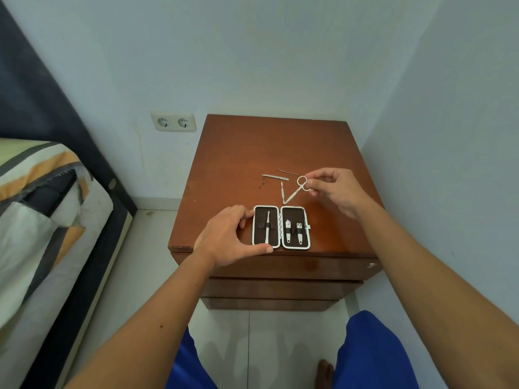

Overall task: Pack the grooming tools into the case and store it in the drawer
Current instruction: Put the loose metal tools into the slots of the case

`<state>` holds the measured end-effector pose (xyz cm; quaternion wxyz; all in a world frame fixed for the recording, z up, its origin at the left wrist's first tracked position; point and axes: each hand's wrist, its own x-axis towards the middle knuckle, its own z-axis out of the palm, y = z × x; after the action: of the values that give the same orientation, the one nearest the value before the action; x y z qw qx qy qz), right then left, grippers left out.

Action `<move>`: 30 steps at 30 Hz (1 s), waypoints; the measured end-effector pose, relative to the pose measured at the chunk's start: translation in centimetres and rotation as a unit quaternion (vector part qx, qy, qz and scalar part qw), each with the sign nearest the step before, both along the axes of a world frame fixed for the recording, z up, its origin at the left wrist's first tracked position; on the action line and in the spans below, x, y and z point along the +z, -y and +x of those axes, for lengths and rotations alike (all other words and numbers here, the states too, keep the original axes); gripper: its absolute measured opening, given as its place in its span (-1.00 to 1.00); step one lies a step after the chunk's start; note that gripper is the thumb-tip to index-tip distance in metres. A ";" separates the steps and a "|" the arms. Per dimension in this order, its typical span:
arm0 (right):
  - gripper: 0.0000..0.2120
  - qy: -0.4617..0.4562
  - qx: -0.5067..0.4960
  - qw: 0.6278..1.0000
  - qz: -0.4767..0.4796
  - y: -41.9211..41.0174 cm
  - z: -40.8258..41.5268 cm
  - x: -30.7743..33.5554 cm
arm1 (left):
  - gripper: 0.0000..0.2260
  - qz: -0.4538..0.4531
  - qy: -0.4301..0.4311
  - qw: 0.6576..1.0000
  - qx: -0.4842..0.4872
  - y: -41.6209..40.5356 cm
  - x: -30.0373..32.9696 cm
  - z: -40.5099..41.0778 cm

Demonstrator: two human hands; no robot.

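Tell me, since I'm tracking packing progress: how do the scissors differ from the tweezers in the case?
The scissors are outside the case, pinched at their finger loops by the right hand; the tweezers sit strapped in the case's left half. The scissors lie slanted, tip down on the nightstand; the tweezers lie straight along the case. The scissors have ring handles; the tweezers are a plain tapered strip. Both are silvery metal.

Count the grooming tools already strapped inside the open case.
3: a tweezers in the left half of the case, and two clippers side by side in the right half.
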<state>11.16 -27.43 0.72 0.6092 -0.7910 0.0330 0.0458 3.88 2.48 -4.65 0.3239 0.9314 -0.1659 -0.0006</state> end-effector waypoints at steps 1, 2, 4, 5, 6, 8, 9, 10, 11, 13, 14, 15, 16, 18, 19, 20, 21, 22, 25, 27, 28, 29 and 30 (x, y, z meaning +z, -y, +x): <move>-0.85 -0.006 0.021 1.000 -0.021 0.2 -0.1 0.2 | -0.37 0.000 -0.001 1.000 0.000 0.0 -0.1 0.0; -0.87 -0.012 0.042 0.998 -0.044 0.4 -0.2 0.3 | -0.37 0.001 -0.001 1.000 0.001 0.0 -0.1 0.0; -0.88 -0.016 0.074 0.992 -0.096 0.7 -0.2 0.2 | -0.36 0.003 -0.001 1.000 0.003 0.0 -0.2 0.0; -0.88 -0.017 0.087 0.989 -0.122 0.6 -0.2 0.2 | -0.36 0.003 0.000 1.000 0.003 0.0 -0.2 0.0; -0.88 -0.018 0.098 0.984 -0.145 0.6 -0.2 0.2 | -0.36 0.003 0.001 1.000 0.002 0.0 -0.2 0.1; -0.88 -0.016 0.117 0.978 -0.172 0.4 0.0 0.0 | -0.36 0.002 0.002 1.000 0.002 0.0 -0.2 0.1; -0.88 -0.014 0.123 0.976 -0.181 0.3 0.0 -0.1 | -0.35 0.003 0.002 1.000 0.003 0.0 -0.2 0.1; -0.88 -0.013 0.130 0.973 -0.188 0.2 0.1 -0.2 | -0.35 0.004 0.003 1.000 0.003 0.0 -0.1 0.1; -0.89 -0.011 0.136 0.971 -0.195 0.0 0.0 -0.4 | -0.34 0.004 0.003 1.000 0.004 0.0 -0.1 0.2; -0.89 -0.006 0.142 0.967 -0.211 -0.3 -0.1 -0.5 | -0.33 0.006 0.003 1.000 0.003 0.0 -0.2 0.2; -0.89 -0.004 0.141 0.966 -0.218 -0.4 -0.2 -0.5 | -0.33 0.006 0.003 1.000 0.003 0.0 -0.2 0.2; -0.89 -0.002 0.139 0.965 -0.221 -0.5 -0.2 -0.4 | -0.33 0.006 0.004 1.000 0.003 -0.1 -0.2 0.2; -0.89 0.001 0.137 0.965 -0.223 -0.6 -0.3 -0.4 | -0.33 0.005 0.005 1.000 0.002 -0.1 -0.2 0.2; -0.89 0.010 0.133 0.965 -0.226 -0.7 -0.2 -0.6 | -0.33 0.004 0.006 1.000 0.003 0.0 -0.2 0.2; -0.89 0.014 0.130 0.965 -0.225 -0.7 -0.2 -0.7 | -0.33 0.004 0.006 1.000 0.003 0.0 -0.2 0.2; -0.89 0.016 0.128 0.966 -0.224 -0.8 -0.2 -0.7 | -0.33 0.005 0.005 1.000 0.003 0.0 -0.1 0.2; -0.89 0.016 0.127 0.966 -0.223 -0.9 -0.2 -0.8 | -0.32 0.005 0.005 1.000 0.004 0.0 -0.1 0.2; -0.89 0.014 0.128 0.966 -0.224 -1.0 -0.2 -0.8 | -0.32 0.006 0.005 1.000 0.004 0.0 -0.1 0.2; -0.88 0.014 0.140 0.960 -0.244 -1.2 -0.2 -0.8 | -0.33 0.005 0.003 1.000 0.005 0.0 0.0 0.1; -0.86 0.018 0.147 0.953 -0.264 -1.3 -0.2 -1.0 | -0.33 0.005 0.002 1.000 0.004 0.0 0.1 0.1; -0.85 0.019 0.152 0.949 -0.274 -1.3 -0.2 -1.1 | -0.33 0.005 0.004 1.000 0.003 0.0 0.1 0.1; -0.84 0.020 0.155 0.947 -0.281 -1.4 -0.2 -1.2 | -0.33 0.006 0.005 1.000 0.003 0.0 0.1 0.1; -0.84 0.021 0.153 0.946 -0.285 -1.4 -0.2 -1.4 | -0.33 0.007 0.005 1.000 0.003 0.0 0.1 0.1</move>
<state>10.95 -26.01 -0.64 0.3448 -0.9278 -0.0898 0.1106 4.00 2.46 -4.60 0.3169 0.9340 -0.1650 0.0039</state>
